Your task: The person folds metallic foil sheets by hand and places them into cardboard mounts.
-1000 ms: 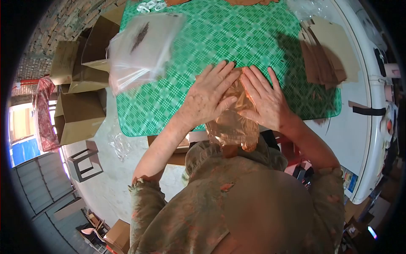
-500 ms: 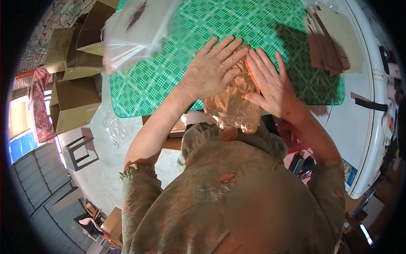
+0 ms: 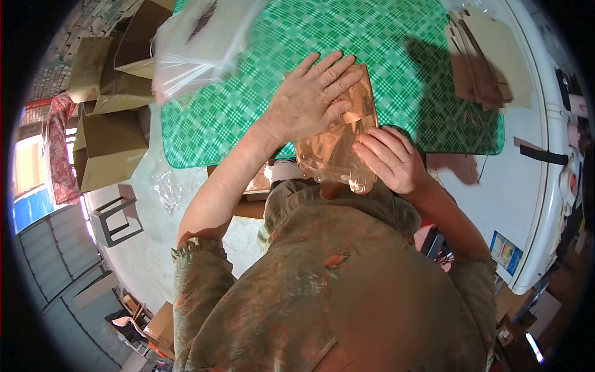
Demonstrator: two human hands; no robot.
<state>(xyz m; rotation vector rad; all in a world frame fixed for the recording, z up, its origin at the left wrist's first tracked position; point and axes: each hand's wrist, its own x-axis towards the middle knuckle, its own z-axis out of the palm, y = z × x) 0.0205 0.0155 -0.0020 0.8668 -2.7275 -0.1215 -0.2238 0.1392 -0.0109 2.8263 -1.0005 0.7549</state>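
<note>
A shiny copper-brown packet in clear plastic wrap (image 3: pixel 328 147) lies at the near edge of the table, its loose transparent end hanging over the edge toward my lap. My left hand (image 3: pixel 313 99) rests flat across the packet's upper left part, fingers stretched out and slightly spread. At the packet's lower right edge, my right hand (image 3: pixel 395 162) has its fingers bent and drawn together on the plastic. Its thumb is partly hidden. Whatever is inside the wrap cannot be made out clearly.
A green checked cloth (image 3: pixel 322 31) covers the table. Clear plastic bags (image 3: pixel 192 62) are stacked at the upper left, and flat brown cardboard pieces (image 3: pixel 486 68) at the upper right. Open cardboard boxes (image 3: pixel 114 146) stand left of the table, near a grey stool-like frame (image 3: pixel 114 217).
My right hand has slid down along the packet's right side toward me, its fingers going from stretched out to bent at the lower edge. My left hand stays nearly in place.
</note>
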